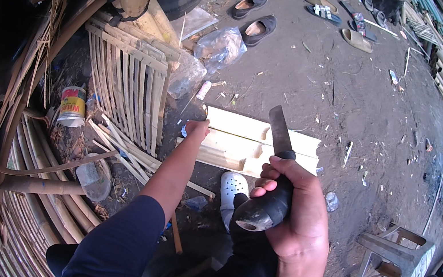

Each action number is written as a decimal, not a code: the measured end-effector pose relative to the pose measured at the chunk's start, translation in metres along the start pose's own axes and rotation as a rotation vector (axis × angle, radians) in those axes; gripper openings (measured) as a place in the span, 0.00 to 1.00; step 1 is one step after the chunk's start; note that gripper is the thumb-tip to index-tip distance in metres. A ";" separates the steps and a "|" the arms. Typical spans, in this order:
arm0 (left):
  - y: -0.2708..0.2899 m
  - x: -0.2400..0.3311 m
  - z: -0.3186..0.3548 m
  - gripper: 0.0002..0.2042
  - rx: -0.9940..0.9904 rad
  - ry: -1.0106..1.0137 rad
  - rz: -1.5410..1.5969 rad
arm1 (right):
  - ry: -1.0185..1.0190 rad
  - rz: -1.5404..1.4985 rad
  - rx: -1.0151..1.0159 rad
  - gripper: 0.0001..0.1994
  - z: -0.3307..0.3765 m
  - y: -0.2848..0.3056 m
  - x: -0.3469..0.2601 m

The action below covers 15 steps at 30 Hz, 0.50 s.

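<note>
Right hand point(294, 208) grips a dark-handled knife point(277, 173) – left hand point(197, 130) seemingly pinches the pale bamboo slab point(244, 142).

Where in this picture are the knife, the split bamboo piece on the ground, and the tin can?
knife point(277, 165): head view, on the dark handle above the right hand's fingers.
split bamboo piece point(245, 136): head view, on its pale inner face.
tin can point(72, 105): head view, on its side wall.

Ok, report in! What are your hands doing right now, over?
Right hand gripping big knife, blade up. Left hand on end of split bamboo piece. White clog just below the bamboo.
</note>
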State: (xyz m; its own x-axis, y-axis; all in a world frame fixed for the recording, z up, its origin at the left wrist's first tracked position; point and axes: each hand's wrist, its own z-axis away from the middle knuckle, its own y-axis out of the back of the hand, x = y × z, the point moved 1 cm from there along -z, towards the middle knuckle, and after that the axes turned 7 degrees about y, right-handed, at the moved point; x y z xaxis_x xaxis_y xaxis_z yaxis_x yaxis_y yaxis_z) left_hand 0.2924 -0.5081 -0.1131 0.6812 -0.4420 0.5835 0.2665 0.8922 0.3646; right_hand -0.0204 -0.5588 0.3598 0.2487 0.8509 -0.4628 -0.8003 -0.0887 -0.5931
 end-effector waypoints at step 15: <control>0.006 0.015 -0.002 0.12 -0.747 -0.243 0.270 | -0.021 0.016 -0.069 0.04 0.006 -0.016 0.008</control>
State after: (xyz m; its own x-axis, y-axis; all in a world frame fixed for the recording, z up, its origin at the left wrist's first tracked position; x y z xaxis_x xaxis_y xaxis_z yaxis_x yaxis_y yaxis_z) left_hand 0.3055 -0.5092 -0.1031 0.6436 -0.1351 0.7534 0.5556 0.7594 -0.3385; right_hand -0.0088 -0.5478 0.3695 0.2241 0.8595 -0.4595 -0.7646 -0.1374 -0.6297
